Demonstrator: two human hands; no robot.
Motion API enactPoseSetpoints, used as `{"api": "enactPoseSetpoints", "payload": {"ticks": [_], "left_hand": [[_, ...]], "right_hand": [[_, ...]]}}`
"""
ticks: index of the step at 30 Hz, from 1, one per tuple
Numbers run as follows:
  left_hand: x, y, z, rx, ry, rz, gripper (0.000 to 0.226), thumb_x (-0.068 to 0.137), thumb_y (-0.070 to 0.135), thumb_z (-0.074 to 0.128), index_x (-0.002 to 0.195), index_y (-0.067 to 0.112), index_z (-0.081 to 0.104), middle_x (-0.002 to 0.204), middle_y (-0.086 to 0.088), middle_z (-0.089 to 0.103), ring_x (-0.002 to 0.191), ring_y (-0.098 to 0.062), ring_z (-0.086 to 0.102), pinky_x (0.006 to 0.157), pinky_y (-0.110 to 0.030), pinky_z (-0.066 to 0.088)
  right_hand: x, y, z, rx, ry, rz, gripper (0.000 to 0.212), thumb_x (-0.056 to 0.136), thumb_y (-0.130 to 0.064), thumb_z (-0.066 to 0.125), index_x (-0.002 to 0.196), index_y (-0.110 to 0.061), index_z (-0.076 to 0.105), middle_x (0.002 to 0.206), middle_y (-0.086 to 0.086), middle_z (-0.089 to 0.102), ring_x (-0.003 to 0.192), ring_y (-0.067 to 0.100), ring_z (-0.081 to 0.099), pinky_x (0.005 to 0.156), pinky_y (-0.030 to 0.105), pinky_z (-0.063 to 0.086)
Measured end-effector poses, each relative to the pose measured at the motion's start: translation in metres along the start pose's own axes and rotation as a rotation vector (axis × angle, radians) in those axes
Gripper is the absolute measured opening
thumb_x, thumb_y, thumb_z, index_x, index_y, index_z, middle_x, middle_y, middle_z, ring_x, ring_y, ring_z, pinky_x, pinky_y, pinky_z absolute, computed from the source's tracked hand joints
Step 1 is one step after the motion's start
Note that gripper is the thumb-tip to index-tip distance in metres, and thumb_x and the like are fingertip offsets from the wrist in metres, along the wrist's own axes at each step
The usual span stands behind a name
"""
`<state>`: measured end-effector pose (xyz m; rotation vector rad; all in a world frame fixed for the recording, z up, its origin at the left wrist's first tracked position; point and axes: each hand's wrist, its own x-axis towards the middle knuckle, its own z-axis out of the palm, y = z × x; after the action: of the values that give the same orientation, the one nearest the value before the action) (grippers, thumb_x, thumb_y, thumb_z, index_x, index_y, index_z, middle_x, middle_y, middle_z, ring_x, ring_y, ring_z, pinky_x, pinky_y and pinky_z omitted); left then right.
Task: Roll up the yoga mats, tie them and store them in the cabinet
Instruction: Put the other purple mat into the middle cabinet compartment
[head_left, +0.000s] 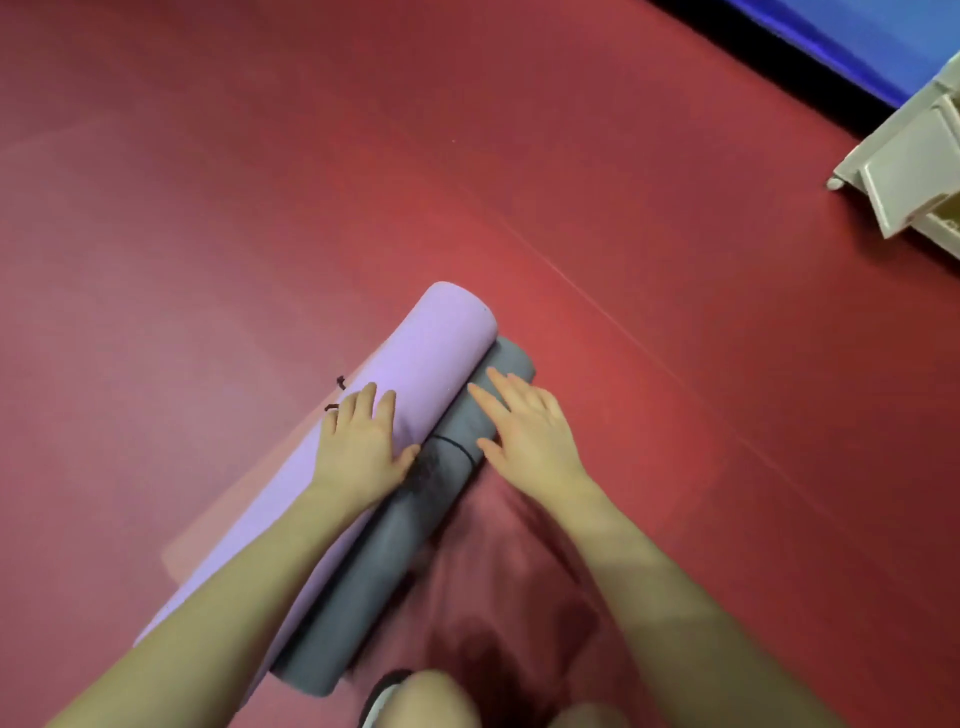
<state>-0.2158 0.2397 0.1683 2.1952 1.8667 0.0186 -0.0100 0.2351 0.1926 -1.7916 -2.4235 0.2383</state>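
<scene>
Two rolled mats lie side by side on the red floor, running from near bottom left to upper middle. The lilac mat (441, 343) is the thicker roll on the left. The grey mat (363, 587) lies against its right side, with a thin black tie around its middle. My left hand (358, 447) rests flat on the lilac roll, fingers straight. My right hand (524, 431) lies flat on the grey roll, fingers spread. A dark cord end (340, 384) pokes out at the lilac roll's left side, by my left fingertips.
A white cabinet or shelf unit (904, 171) stands at the right edge. A blue mat (852, 36) lies along the top right behind a dark strip. My knee and a shoe (384, 691) are at the bottom. Open red floor surrounds the rolls.
</scene>
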Motion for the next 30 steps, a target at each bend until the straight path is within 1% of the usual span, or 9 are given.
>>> {"api": "enactPoseSetpoints", "payload": {"ticks": [3, 7, 9, 12, 16, 20, 25, 28, 30], "left_hand": [[0.015, -0.029, 0.060, 0.027, -0.021, -0.111, 0.100, 0.063, 0.057, 0.077, 0.140, 0.005, 0.039, 0.148, -0.022, 0.031, 0.127, -0.043, 0.036, 0.100, -0.051, 0.030], [0.030, -0.053, 0.104, 0.076, -0.050, -0.266, 0.133, 0.051, 0.084, 0.064, 0.152, 0.020, 0.007, 0.154, -0.024, 0.011, 0.136, -0.045, 0.021, 0.107, -0.057, 0.020], [0.035, -0.058, 0.109, 0.044, -0.048, -0.300, 0.138, 0.047, 0.088, 0.061, 0.152, 0.025, -0.002, 0.152, -0.024, 0.013, 0.133, -0.043, 0.027, 0.104, -0.057, 0.027], [0.033, -0.056, 0.111, 0.082, -0.002, -0.224, 0.141, 0.045, 0.084, 0.066, 0.151, 0.023, -0.004, 0.148, -0.022, 0.021, 0.124, -0.038, 0.038, 0.096, -0.050, 0.038], [0.024, -0.047, 0.112, 0.078, -0.022, -0.266, 0.145, 0.045, 0.079, 0.071, 0.150, 0.015, -0.006, 0.151, -0.026, 0.014, 0.136, -0.040, 0.026, 0.103, -0.059, 0.028], [0.023, -0.041, 0.109, 0.052, 0.013, -0.303, 0.132, 0.045, 0.073, 0.074, 0.145, 0.012, 0.012, 0.130, -0.018, 0.042, 0.117, -0.035, 0.043, 0.091, -0.047, 0.038], [0.014, -0.031, 0.103, 0.037, 0.028, -0.198, 0.122, 0.053, 0.067, 0.075, 0.144, 0.011, 0.016, 0.128, -0.012, 0.046, 0.115, -0.031, 0.046, 0.090, -0.042, 0.035], [0.005, -0.016, 0.100, 0.055, 0.022, -0.103, 0.121, 0.054, 0.066, 0.075, 0.146, 0.012, 0.016, 0.134, -0.011, 0.042, 0.119, -0.030, 0.045, 0.095, -0.041, 0.034], [0.002, -0.001, 0.102, 0.081, 0.046, 0.000, 0.120, 0.049, 0.063, 0.078, 0.143, 0.009, 0.027, 0.129, -0.014, 0.047, 0.113, -0.033, 0.049, 0.091, -0.041, 0.038]], "right_hand": [[0.022, 0.001, 0.066, -0.011, -0.062, -0.060, 0.081, 0.062, -0.029, 0.085, 0.136, -0.021, 0.053, 0.145, 0.010, 0.045, 0.129, 0.032, 0.047, 0.101, 0.042, 0.038], [0.051, 0.002, 0.125, -0.080, -0.163, -0.148, 0.094, 0.076, -0.037, 0.075, 0.152, -0.032, 0.018, 0.161, 0.002, 0.010, 0.145, 0.028, 0.014, 0.114, 0.043, 0.013], [0.060, -0.001, 0.143, -0.085, -0.161, -0.184, 0.105, 0.073, -0.041, 0.077, 0.152, -0.037, 0.008, 0.161, -0.002, 0.000, 0.146, 0.028, 0.008, 0.115, 0.045, 0.007], [0.064, -0.004, 0.157, -0.090, -0.116, -0.207, 0.114, 0.067, -0.041, 0.080, 0.151, -0.038, 0.003, 0.161, -0.003, -0.004, 0.147, 0.029, 0.004, 0.115, 0.045, 0.005], [0.062, -0.010, 0.154, -0.088, -0.079, -0.233, 0.113, 0.068, -0.037, 0.081, 0.152, -0.036, 0.006, 0.161, -0.002, -0.002, 0.147, 0.029, 0.005, 0.115, 0.046, 0.005], [0.063, -0.016, 0.148, -0.144, -0.114, -0.277, 0.109, 0.071, -0.037, 0.079, 0.152, -0.035, 0.005, 0.161, -0.003, -0.001, 0.147, 0.025, 0.004, 0.116, 0.045, 0.003], [0.051, -0.004, 0.137, -0.165, -0.089, -0.235, 0.112, 0.066, -0.037, 0.081, 0.152, -0.034, 0.010, 0.161, -0.004, 0.005, 0.147, 0.025, 0.009, 0.114, 0.045, 0.008], [0.039, 0.015, 0.123, -0.187, -0.078, -0.226, 0.123, 0.055, -0.045, 0.085, 0.153, -0.029, 0.013, 0.161, -0.001, 0.008, 0.146, 0.030, 0.009, 0.114, 0.048, 0.005], [0.025, 0.031, 0.117, -0.228, -0.054, -0.211, 0.130, 0.043, -0.053, 0.085, 0.152, -0.024, 0.020, 0.160, 0.003, 0.015, 0.145, 0.033, 0.015, 0.113, 0.048, 0.002]]}}
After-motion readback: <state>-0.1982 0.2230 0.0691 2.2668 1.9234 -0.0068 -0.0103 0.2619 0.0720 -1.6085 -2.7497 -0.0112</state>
